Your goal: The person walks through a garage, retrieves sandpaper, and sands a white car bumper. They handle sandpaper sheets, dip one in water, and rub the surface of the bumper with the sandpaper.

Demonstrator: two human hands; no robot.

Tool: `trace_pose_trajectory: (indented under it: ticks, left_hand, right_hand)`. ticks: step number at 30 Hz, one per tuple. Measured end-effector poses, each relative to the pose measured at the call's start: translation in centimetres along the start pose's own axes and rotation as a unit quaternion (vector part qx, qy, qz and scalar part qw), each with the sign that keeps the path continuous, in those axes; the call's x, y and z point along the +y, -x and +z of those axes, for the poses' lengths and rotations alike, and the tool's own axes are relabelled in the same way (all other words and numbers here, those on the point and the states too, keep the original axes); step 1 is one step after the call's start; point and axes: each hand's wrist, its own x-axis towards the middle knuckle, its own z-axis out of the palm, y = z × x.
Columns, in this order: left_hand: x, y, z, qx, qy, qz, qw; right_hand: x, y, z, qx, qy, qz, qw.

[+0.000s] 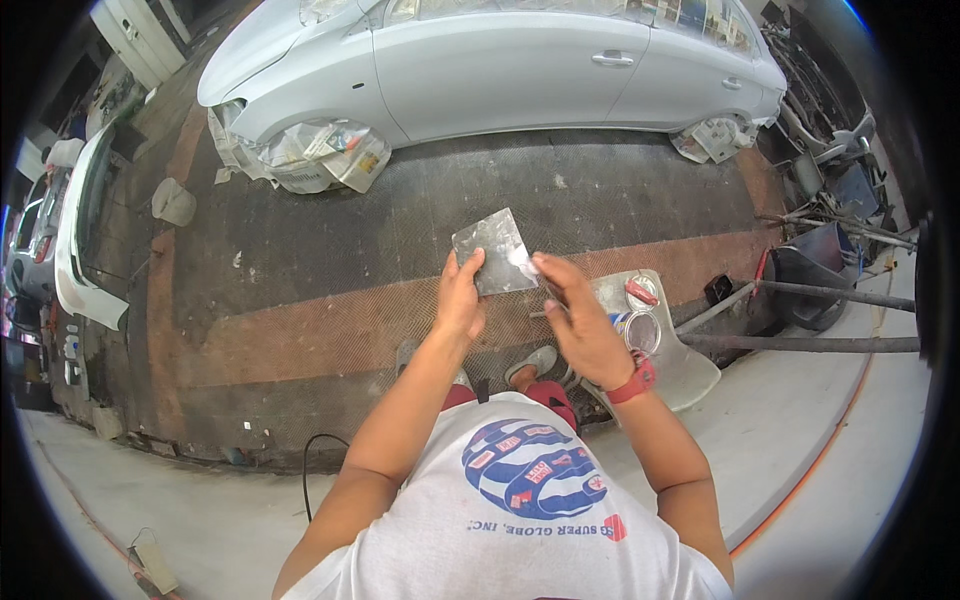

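Your left hand (460,297) is closed on the lower left corner of a flat grey metal plate (492,250), thumb on the face that looks up at you and the other fingers hidden behind it, so the plate stands tilted in the air in front of your chest, above the dark patterned floor (300,240). Your right hand (580,315) meets the plate at its lower right edge, where a pale smear of filler (522,262) sits on the metal; the fingers are curled together around a thin tool that is mostly hidden by the hand, so you cannot tell its shape from here. A red wristband (636,382) circles your right wrist. Just beyond that hand, low on your right, a white plastic chair (690,370) carries an open round tin (638,330) and a small red-and-white lid-like thing (641,291) beside it. Your feet in grey sandals (535,362) show under your forearms, on the floor's edge. Farther off, a silver car (500,60) stands side-on across the top, its front wheel wrapped in newspaper masking (320,150) and its rear wheel covered the same way. A loose white body panel (80,230) lies at the far left, and long metal bars (810,343) reach in from the right, near a heap of dark parts.
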Motion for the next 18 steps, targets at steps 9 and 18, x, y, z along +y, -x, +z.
trace_pose_trajectory:
  ticks: [9, 18]
  left_hand:
    - [2.8, 2.0, -0.7, -0.082, -0.036, -0.032, 0.996]
    - [2.5, 0.1, -1.5, -0.017, -0.102, 0.119, 0.988]
  right_hand:
    - [2.2, -0.1, 0.1, -0.042, 0.069, 0.071, 0.994]
    - [0.3, 0.1, 1.5, -0.021, -0.350, 0.313, 0.883]
